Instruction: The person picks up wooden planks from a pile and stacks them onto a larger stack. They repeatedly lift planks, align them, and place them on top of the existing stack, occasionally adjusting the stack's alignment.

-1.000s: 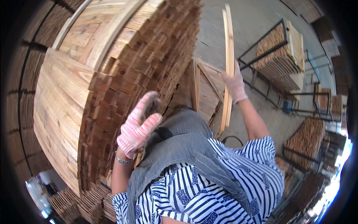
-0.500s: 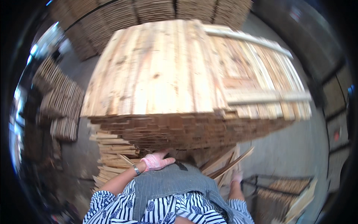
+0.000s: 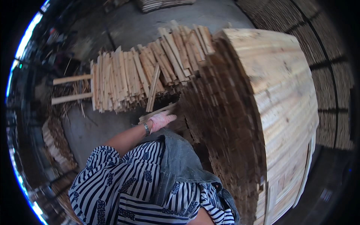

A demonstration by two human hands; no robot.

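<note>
My left hand [image 3: 161, 121] wears a pink-and-white knit glove, with a metal watch [image 3: 146, 129] at the wrist. Its fingers stretch out to the right and look empty, just in front of my grey apron [image 3: 176, 157]. A light wooden board [image 3: 167, 108] lies just beyond the hand; whether they touch I cannot tell. Of my right arm only a piece [image 3: 202, 218] shows at the lower edge, and the right hand is out of sight. To the right rises a tall stack of planks [image 3: 285, 93], its dark side of plank ends [image 3: 225, 116] facing me.
A heap of loose wooden slats [image 3: 123, 78] lies ahead to the left, with two slats [image 3: 73, 98] jutting out at its left end. One slat [image 3: 153, 88] leans against its near side. More stacked planks [image 3: 335, 82] line the far right. Concrete floor [image 3: 202, 15] shows behind.
My view and body have turned left, so the plank stack now stands to my right and the slat heap ahead. My right hand has left the picture. My left hand stays outstretched.
</note>
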